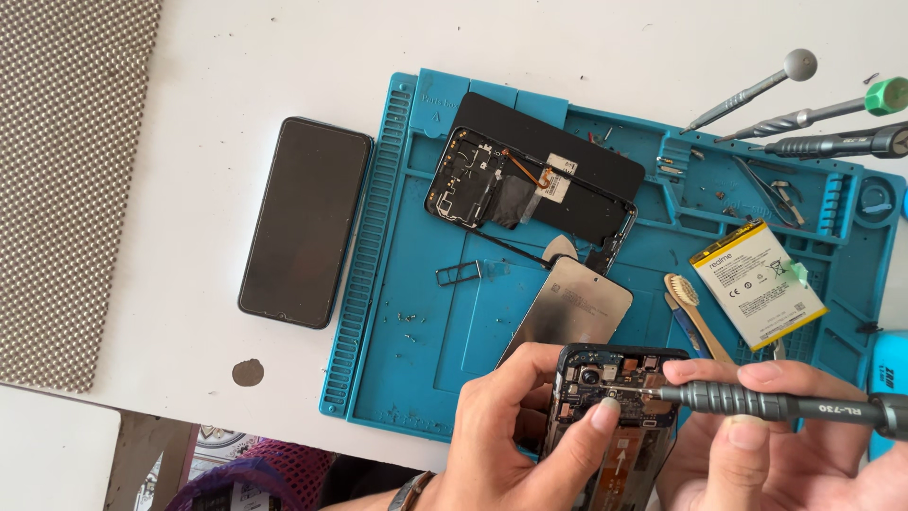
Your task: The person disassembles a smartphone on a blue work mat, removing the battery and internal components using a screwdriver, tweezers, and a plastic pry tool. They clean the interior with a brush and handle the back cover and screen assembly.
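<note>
we see the left hand (pixel 511 416) gripping the opened phone (pixel 613 416) low at the blue mat's (pixel 397 312) near edge, long axis running toward us, while the right hand (pixel 757 426) holds a grey screwdriver (pixel 785 407) lying crosswise, tip on the phone's upper board from the right.
</note>
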